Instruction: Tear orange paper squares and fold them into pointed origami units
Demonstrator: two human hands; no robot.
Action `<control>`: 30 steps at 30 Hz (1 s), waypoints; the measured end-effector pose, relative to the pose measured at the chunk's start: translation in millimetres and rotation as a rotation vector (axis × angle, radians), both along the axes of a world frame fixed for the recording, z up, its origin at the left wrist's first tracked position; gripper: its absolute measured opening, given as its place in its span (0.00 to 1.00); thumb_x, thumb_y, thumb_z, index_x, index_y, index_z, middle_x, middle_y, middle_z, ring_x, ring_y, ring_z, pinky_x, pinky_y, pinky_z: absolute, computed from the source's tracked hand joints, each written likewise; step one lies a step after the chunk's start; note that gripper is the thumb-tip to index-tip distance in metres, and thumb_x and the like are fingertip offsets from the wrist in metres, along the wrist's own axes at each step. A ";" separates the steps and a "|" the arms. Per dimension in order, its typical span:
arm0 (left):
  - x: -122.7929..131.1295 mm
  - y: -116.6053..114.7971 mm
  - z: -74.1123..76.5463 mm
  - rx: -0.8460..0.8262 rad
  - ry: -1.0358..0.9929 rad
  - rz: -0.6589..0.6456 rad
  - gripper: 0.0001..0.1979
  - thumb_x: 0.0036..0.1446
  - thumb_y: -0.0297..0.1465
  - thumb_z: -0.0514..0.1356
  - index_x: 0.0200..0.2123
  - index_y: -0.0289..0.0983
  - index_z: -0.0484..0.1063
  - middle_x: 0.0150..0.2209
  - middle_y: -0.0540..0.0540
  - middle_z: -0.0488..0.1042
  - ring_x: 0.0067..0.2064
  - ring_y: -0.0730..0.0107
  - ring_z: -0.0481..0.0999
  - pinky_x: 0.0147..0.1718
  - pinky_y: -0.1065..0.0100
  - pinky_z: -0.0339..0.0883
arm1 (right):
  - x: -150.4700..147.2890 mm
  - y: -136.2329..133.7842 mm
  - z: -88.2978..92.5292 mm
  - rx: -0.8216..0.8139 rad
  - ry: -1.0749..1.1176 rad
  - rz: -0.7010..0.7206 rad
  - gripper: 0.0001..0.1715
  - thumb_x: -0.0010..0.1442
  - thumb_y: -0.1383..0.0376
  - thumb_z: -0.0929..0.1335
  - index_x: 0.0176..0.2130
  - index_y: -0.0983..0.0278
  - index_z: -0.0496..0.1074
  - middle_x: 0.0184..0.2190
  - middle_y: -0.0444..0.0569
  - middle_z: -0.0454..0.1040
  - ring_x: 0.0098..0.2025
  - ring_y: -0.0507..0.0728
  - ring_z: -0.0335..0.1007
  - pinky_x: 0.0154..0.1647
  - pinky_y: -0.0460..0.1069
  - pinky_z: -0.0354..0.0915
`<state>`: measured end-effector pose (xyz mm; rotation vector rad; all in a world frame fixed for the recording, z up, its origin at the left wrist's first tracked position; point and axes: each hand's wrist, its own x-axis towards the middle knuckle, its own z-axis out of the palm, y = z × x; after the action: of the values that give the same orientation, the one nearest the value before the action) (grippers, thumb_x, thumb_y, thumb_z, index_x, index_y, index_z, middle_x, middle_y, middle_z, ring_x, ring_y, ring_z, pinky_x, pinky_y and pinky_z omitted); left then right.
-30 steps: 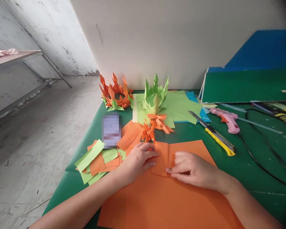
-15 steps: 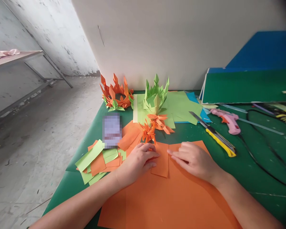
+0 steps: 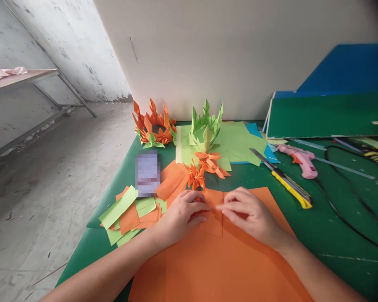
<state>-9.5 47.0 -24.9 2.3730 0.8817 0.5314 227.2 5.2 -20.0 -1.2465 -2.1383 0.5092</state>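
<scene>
A small orange paper rectangle [image 3: 214, 224] lies on a large orange sheet [image 3: 229, 268], near its far edge. My left hand [image 3: 189, 212] rests over the rectangle's left side, fingers spread and pressing down rather than gripping. From the other side my right hand [image 3: 250, 214] reaches in, with index finger and thumb apart. Its index fingertip is over the rectangle, close to the left fingers; whether it touches the paper I cannot tell. Just beyond the left hand sit two folded orange paper flowers [image 3: 195, 174].
Behind stand an orange paper crown [image 3: 148, 123] and a green one [image 3: 204, 130]. Cut paper pieces [image 3: 118, 209] and a blurred-out flat object [image 3: 148, 172] lie left. Rightward are a yellow utility knife [image 3: 290, 186], blade out, and a pink glue gun [image 3: 302, 159] with its black cord.
My right hand's index fingertip has slid left, from the rectangle's right edge to over it. My left hand has stayed in place. The view has tilted very slightly.
</scene>
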 end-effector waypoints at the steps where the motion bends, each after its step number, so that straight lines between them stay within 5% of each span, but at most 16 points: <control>1: -0.4 -0.3 -0.2 0.009 -0.002 -0.003 0.09 0.62 0.31 0.60 0.45 0.42 0.77 0.47 0.44 0.73 0.48 0.62 0.73 0.49 0.62 0.69 | 1.1 2.5 -4.0 0.043 -0.024 -0.062 0.15 0.67 0.62 0.63 0.49 0.57 0.76 0.42 0.51 0.77 0.46 0.58 0.71 0.45 0.53 0.70; 3: -0.7 -1.1 0.4 0.022 0.002 -0.016 0.11 0.61 0.36 0.61 0.46 0.42 0.76 0.48 0.43 0.72 0.49 0.60 0.72 0.49 0.60 0.69 | 2.8 5.5 -11.0 0.077 -0.109 -0.109 0.26 0.64 0.58 0.67 0.61 0.55 0.66 0.55 0.51 0.73 0.55 0.62 0.67 0.53 0.58 0.68; 6: -0.7 -2.7 2.6 0.031 0.022 -0.035 0.23 0.53 0.47 0.65 0.48 0.40 0.74 0.51 0.41 0.70 0.51 0.55 0.71 0.50 0.57 0.69 | 3.3 5.3 -17.1 0.048 -0.180 -0.094 0.37 0.62 0.55 0.69 0.66 0.54 0.57 0.58 0.51 0.71 0.59 0.63 0.64 0.56 0.60 0.68; 14: -1.3 -9.0 5.0 0.050 0.031 0.029 0.36 0.56 0.42 0.65 0.63 0.42 0.54 0.59 0.38 0.63 0.58 0.54 0.68 0.54 0.56 0.67 | 1.9 2.7 -16.5 0.088 -0.070 -0.150 0.30 0.65 0.62 0.67 0.64 0.54 0.59 0.55 0.51 0.72 0.56 0.63 0.66 0.55 0.60 0.67; 19: -0.8 -10.0 3.0 0.096 0.031 -0.001 0.44 0.51 0.50 0.65 0.64 0.41 0.51 0.58 0.37 0.67 0.58 0.51 0.67 0.57 0.51 0.63 | 2.2 3.8 -16.7 0.159 -0.042 -0.125 0.28 0.67 0.67 0.65 0.63 0.53 0.59 0.53 0.49 0.75 0.51 0.60 0.71 0.52 0.57 0.69; 26: 0.5 -13.1 2.2 0.114 0.038 0.068 0.34 0.60 0.35 0.62 0.65 0.42 0.49 0.58 0.40 0.67 0.58 0.56 0.67 0.57 0.55 0.63 | 0.3 0.0 -14.1 0.084 0.102 -0.244 0.22 0.66 0.67 0.65 0.59 0.56 0.65 0.36 0.47 0.76 0.39 0.57 0.74 0.42 0.51 0.71; 30: 0.1 -10.9 4.9 0.177 -0.004 0.160 0.26 0.61 0.27 0.59 0.61 0.39 0.56 0.56 0.40 0.68 0.56 0.58 0.68 0.55 0.57 0.63 | -0.6 -1.2 -11.9 -0.009 0.200 -0.260 0.14 0.65 0.68 0.65 0.50 0.57 0.69 0.40 0.48 0.74 0.40 0.56 0.73 0.42 0.49 0.71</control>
<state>-9.4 36.1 -19.9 2.4701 1.0688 0.7034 226.6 4.0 -31.9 -1.3915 -1.7792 0.5078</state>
